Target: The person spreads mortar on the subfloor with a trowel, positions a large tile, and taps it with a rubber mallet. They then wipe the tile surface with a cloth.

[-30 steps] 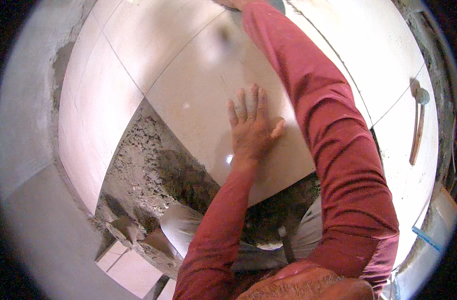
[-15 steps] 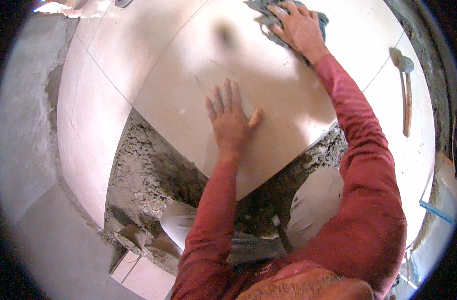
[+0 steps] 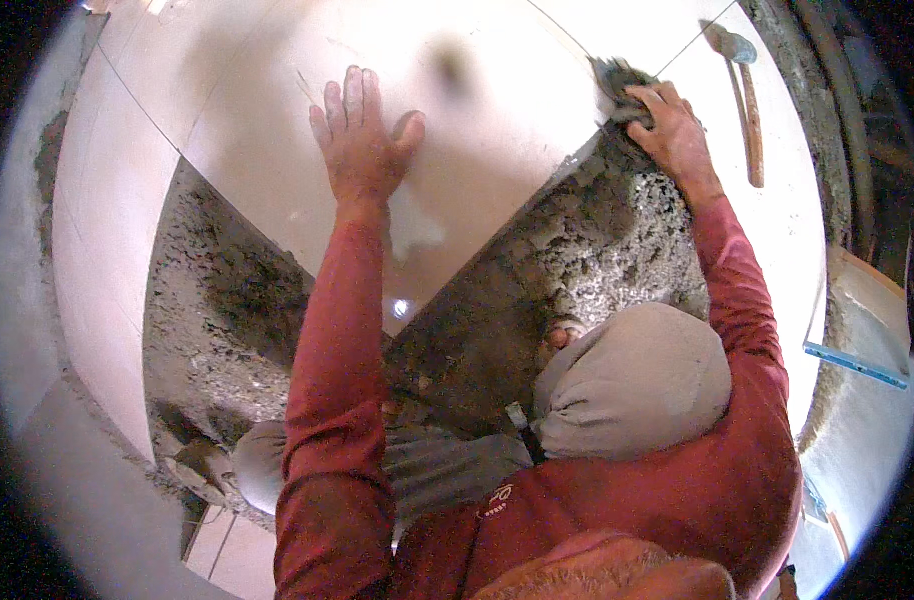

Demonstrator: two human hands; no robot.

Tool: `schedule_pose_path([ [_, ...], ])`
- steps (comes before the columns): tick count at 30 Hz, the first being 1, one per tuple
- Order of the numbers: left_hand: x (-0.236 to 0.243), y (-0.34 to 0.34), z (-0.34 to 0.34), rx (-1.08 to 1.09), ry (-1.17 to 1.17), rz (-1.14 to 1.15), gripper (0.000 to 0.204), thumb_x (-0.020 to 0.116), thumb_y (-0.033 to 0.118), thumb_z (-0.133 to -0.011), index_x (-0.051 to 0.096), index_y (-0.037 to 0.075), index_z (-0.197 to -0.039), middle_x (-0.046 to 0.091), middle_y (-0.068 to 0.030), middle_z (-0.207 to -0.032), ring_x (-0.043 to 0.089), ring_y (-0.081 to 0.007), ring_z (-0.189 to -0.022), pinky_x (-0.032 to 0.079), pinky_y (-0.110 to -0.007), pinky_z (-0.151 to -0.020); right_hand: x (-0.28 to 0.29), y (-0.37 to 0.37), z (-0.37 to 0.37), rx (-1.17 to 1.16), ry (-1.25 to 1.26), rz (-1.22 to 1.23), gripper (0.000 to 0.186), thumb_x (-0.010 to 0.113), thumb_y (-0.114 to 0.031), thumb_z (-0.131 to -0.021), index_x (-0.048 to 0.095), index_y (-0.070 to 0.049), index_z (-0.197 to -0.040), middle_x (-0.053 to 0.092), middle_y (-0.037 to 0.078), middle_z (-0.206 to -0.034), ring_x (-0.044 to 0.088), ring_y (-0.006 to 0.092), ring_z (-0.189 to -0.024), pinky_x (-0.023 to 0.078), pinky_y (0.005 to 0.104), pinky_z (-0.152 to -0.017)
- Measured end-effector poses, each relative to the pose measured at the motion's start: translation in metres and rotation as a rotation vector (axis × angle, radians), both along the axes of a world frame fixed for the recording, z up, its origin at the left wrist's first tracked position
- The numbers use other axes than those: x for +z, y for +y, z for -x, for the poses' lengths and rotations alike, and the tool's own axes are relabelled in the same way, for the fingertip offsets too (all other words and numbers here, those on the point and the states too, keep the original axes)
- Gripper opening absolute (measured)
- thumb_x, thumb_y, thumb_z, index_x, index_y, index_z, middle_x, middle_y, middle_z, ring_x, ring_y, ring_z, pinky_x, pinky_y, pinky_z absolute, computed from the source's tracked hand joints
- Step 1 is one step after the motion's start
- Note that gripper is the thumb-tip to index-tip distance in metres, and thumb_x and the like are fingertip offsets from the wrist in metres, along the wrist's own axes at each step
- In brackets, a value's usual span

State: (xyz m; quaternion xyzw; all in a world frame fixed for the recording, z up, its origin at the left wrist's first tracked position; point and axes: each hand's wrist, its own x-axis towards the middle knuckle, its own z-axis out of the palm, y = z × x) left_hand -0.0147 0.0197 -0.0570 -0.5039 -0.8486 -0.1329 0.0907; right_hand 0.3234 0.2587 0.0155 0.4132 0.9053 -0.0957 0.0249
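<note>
My left hand (image 3: 363, 140) lies flat with fingers spread on a large cream floor tile (image 3: 467, 190). Bunched under my right hand (image 3: 675, 135) is a dark grey-green rag (image 3: 625, 88), which my fingers grip at the tile's right corner. There it meets the neighbouring tile and the edge of the rough mortar bed (image 3: 597, 225). A wet-looking patch and a bright glint show on the tile near its closest corner.
A mallet (image 3: 747, 105) with a wooden handle lies on the right-hand tile. Mortar also shows at left (image 3: 217, 290), with a trowel-like piece (image 3: 202, 465) near my knee. Tile pieces (image 3: 232, 548) sit at lower left, a blue bar (image 3: 857, 366) at far right.
My right hand has drawn the rag from the tile's far part toward its right corner. My left hand remains flat on the tile. The view has shifted, showing more mortar at right.
</note>
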Motion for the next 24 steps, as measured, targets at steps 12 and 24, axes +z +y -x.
schedule_pose_path([
  [12, 0.001, 0.002, 0.000, 0.000, -0.057, 0.036, 0.086, 0.064, 0.057, -0.089, 0.039, 0.009, -0.156, 0.033, -0.0118, -0.165, 0.027, -0.0373, -0.153, 0.014, -0.058, -0.125, 0.079, 0.145, -0.049, -0.413, 0.857, -0.105, 0.051, 0.064, -0.037, -0.096, 0.064, 0.000, -0.132, 0.067, 0.012, -0.130, 0.060, 0.0228, -0.118, 0.044, 0.0346, -0.102],
  [24, 0.020, 0.001, 0.005, 0.016, -0.238, 0.162, 0.091, 0.062, 0.059, -0.091, 0.032, 0.007, -0.159, 0.024, -0.0112, -0.170, 0.016, -0.0344, -0.157, 0.006, -0.057, -0.126, -0.078, 0.247, 0.285, -0.085, 0.486, -0.433, 0.051, 0.057, -0.052, -0.096, 0.060, -0.021, -0.136, 0.057, 0.022, -0.140, 0.052, 0.0405, -0.132, 0.042, 0.0507, -0.111],
])
